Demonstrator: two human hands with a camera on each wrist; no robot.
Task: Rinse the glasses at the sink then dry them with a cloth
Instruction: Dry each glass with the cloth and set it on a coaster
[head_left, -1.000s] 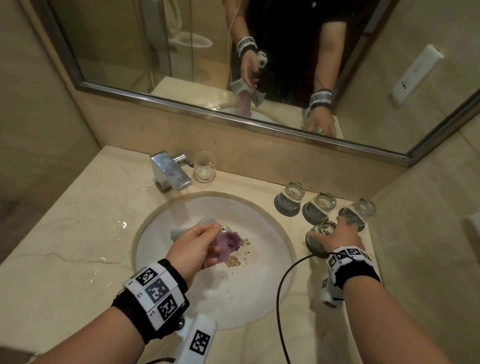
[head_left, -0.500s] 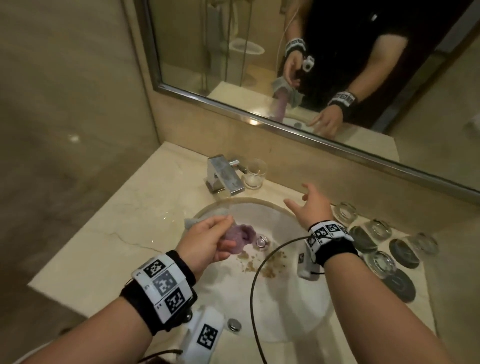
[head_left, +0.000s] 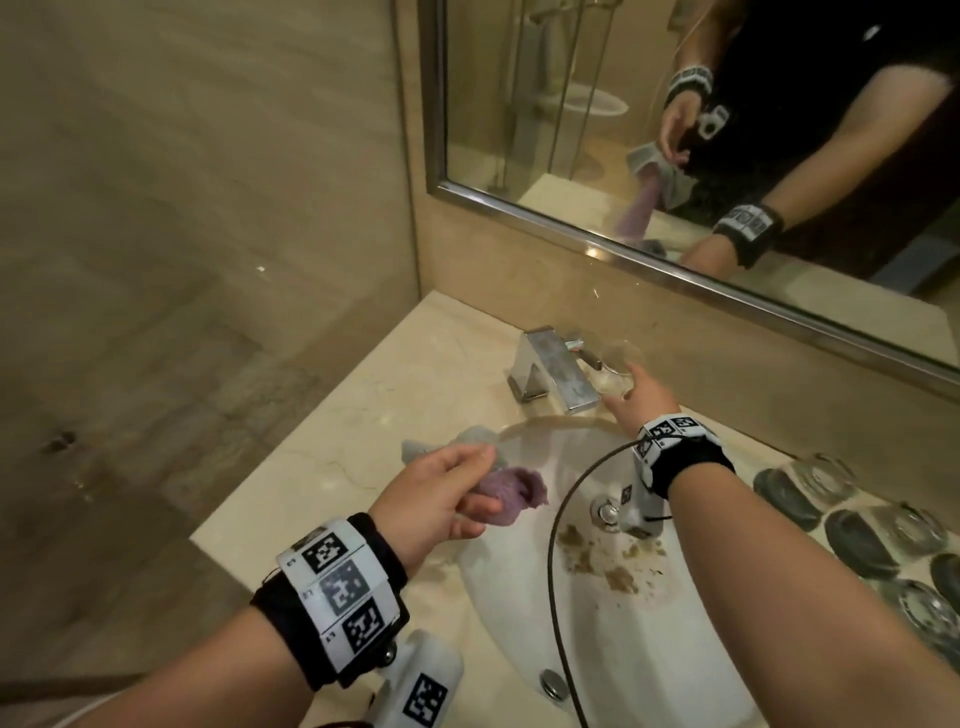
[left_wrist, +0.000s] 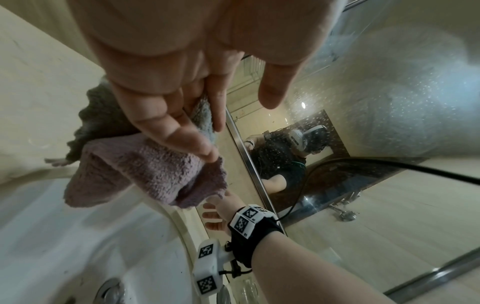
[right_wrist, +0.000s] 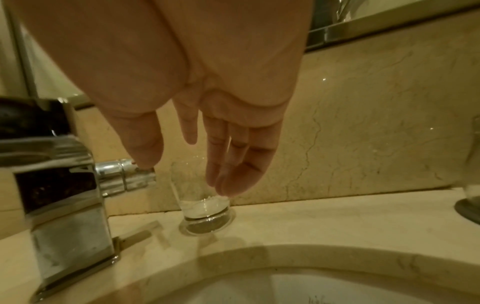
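Observation:
My left hand (head_left: 475, 480) pinches a crumpled purple and grey cloth (head_left: 511, 486) (left_wrist: 145, 170) above the left rim of the sink (head_left: 649, 654). A small clear glass (head_left: 618, 358) (right_wrist: 205, 207) stands upright on the counter just right of the tap (head_left: 550, 369). My right hand (head_left: 623, 389) (right_wrist: 184, 176) reaches over the basin to it, fingers straight, thumb on the tap side and fingers on the other side of the glass. I cannot tell whether they touch it.
Several glasses (head_left: 826, 478) stand upside down on dark coasters along the counter's right. Brown debris (head_left: 597, 561) lies in the basin near the drain (head_left: 605, 512). A black cable (head_left: 556, 571) loops over the sink. The mirror (head_left: 571, 130) runs behind the counter.
My right hand left the upside-down glasses on the right and crossed the basin to the glass beside the tap. My left hand kept holding the cloth. The view swung left.

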